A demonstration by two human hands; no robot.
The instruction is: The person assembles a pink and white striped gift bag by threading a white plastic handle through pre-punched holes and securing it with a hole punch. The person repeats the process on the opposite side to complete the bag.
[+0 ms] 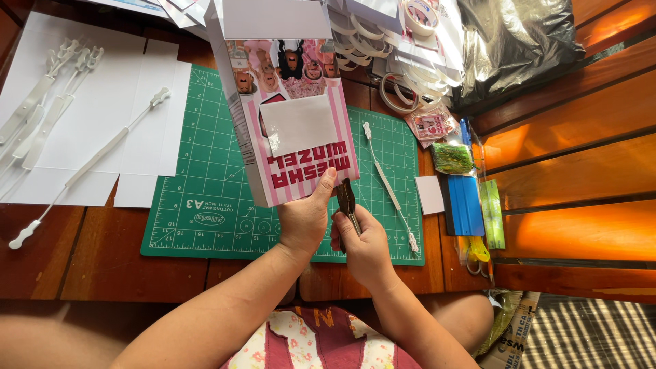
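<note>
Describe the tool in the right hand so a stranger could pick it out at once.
Start at the green cutting mat on the wooden table. At its near edge the left hand steadies a pink-striped carton, and beside it the right hand grips small dark pliers. Unlike the long white plastic straps lying around, they are short, metallic and point at the carton's lower corner.

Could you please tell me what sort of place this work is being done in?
Probably a home craft or packaging workspace: a green cutting mat lies on a wooden table, with tape rolls, white plastic handles and a pink striped box being assembled.
</note>
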